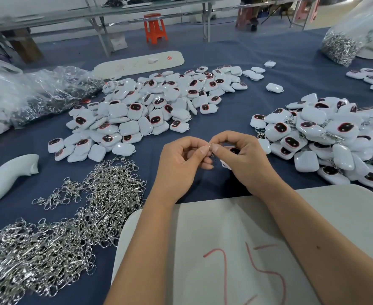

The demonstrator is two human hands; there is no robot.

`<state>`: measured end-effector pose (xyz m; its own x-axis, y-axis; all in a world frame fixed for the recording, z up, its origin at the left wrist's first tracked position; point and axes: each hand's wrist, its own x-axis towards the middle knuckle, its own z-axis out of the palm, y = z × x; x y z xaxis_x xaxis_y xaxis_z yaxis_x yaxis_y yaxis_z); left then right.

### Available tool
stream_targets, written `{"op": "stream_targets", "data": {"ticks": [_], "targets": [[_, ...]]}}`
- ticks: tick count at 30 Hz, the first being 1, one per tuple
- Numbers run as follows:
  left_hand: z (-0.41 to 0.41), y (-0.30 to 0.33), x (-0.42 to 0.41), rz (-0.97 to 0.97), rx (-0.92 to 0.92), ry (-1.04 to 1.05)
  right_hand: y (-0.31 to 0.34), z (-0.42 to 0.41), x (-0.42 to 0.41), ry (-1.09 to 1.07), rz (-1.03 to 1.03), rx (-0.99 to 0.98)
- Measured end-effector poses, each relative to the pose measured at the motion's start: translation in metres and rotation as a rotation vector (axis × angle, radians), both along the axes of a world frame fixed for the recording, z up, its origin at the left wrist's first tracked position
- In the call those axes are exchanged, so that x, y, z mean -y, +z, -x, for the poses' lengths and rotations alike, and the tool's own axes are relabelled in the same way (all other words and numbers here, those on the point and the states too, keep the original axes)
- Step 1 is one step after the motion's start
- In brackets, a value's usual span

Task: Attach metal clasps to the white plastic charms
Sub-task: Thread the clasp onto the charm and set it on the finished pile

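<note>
The left hand (181, 164) and right hand (242, 159) meet fingertip to fingertip, together pinching a small metal clasp (212, 150) whose shape is mostly hidden by the fingers. The right hand's grip also curls round a white charm (232, 150), of which only a dark face patch and one edge show. Just below the grip lies a pale board (214, 238) marked "25" in red. Left of the grip sits a clasp heap (71, 216); beyond and right, charm piles (148, 106) on the blue surface (236, 106).

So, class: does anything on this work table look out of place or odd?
A few stray charms lie apart from the big heap. Otherwise nothing stands out: loose clasps on the left, and both hands, left and right, pinching one clasp.
</note>
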<state>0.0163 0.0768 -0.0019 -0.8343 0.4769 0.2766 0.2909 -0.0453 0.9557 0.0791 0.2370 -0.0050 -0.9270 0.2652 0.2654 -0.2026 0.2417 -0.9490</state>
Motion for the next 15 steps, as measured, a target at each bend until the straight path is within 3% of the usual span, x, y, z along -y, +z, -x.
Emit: {"op": "stream_targets", "data": {"ticks": [4,10,15], "targets": [[-0.003,-0.002,-0.005,0.075,-0.089,0.075,0.000,0.000,0.002,-0.041,-0.019,-0.011],[0.003,-0.008,-0.003,0.265,-0.199,0.156,-0.003,0.002,0.013,-0.257,-0.589,-0.163],[0.003,-0.010,-0.002,0.310,-0.232,0.176,-0.004,0.002,0.008,-0.246,-0.718,-0.136]]}}
